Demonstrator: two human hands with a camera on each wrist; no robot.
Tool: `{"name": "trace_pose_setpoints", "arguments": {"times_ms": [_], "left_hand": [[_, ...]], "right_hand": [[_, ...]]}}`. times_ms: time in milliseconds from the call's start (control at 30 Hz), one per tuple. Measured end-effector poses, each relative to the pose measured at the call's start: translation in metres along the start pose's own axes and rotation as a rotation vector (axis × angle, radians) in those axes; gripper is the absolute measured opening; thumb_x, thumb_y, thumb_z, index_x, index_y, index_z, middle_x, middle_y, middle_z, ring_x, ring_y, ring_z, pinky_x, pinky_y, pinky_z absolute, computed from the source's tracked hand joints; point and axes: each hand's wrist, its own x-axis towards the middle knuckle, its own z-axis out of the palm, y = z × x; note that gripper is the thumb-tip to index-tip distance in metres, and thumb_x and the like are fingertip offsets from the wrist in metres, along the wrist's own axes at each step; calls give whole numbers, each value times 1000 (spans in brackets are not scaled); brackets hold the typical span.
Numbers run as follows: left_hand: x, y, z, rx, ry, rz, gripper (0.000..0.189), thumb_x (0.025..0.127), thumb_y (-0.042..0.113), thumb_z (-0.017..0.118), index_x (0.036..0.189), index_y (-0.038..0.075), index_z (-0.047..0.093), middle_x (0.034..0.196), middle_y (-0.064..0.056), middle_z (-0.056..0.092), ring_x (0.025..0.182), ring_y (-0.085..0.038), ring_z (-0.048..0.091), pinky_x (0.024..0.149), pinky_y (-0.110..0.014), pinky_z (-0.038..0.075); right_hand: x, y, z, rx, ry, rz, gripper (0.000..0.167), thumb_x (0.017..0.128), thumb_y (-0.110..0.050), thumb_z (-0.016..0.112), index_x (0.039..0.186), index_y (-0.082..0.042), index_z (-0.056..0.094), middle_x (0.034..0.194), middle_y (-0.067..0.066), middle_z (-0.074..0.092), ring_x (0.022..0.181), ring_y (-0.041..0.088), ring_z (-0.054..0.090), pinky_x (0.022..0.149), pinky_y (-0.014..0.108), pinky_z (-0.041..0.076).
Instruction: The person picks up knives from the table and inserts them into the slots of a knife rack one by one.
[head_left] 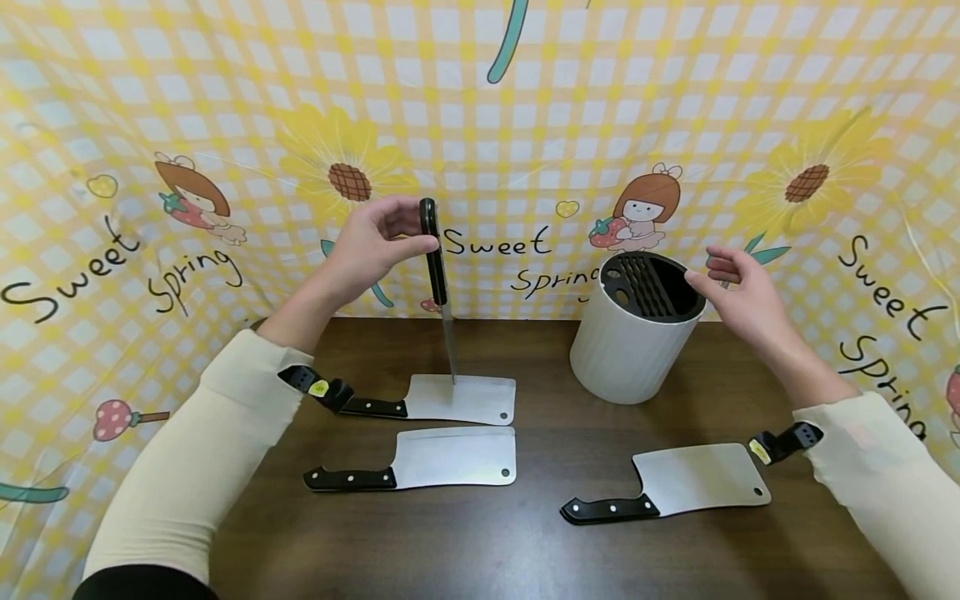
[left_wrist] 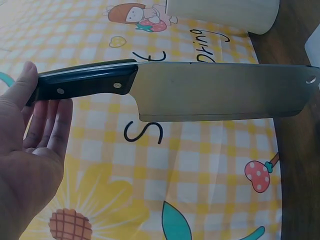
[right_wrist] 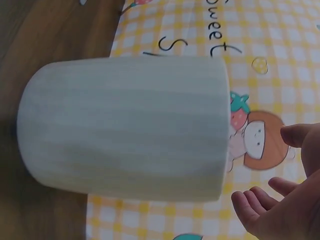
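My left hand (head_left: pixel 375 246) pinches the black handle of a cleaver (left_wrist: pixel 210 92) between thumb and fingers, near the handle's end. In the head view this cleaver points blade down and shows nearly edge-on, its lower end overlapping another cleaver (head_left: pixel 480 400) on the table; whether they touch I cannot tell. A white ribbed knife block (head_left: pixel 630 358) with a black slotted top stands at the back right. Close to its right rim is my right hand (head_left: pixel 742 300), fingers loosely bent and holding nothing. The right wrist view shows a gap between that hand and the block (right_wrist: pixel 125 130).
A second cleaver (head_left: pixel 457 458) lies in front of the first on the brown wooden table (head_left: pixel 420 550). Another cleaver (head_left: pixel 701 479) lies at the front right, below my right wrist. Behind the table hangs a yellow checked cloth (head_left: pixel 480 150).
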Motion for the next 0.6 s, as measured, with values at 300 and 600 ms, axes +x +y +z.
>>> {"name": "trace_pose_setpoints", "arguments": {"times_ms": [300, 600], "left_hand": [[4, 11, 9, 23, -3, 19, 44, 92, 9, 76, 133, 2, 61, 112, -4, 68, 102, -18, 66, 88, -27, 54], [11, 19, 22, 42, -21, 55, 39, 91, 9, 78, 127, 1, 64, 107, -8, 70, 98, -19, 68, 86, -27, 55]], "right_hand": [[0, -28, 14, 27, -35, -80, 70, 102, -39, 62, 156, -4, 36, 151, 26, 45, 139, 41, 43, 109, 54, 40], [-3, -54, 33, 94, -99, -148, 68, 102, -31, 64, 157, -5, 34, 151, 27, 44, 140, 41, 43, 115, 54, 34]]}}
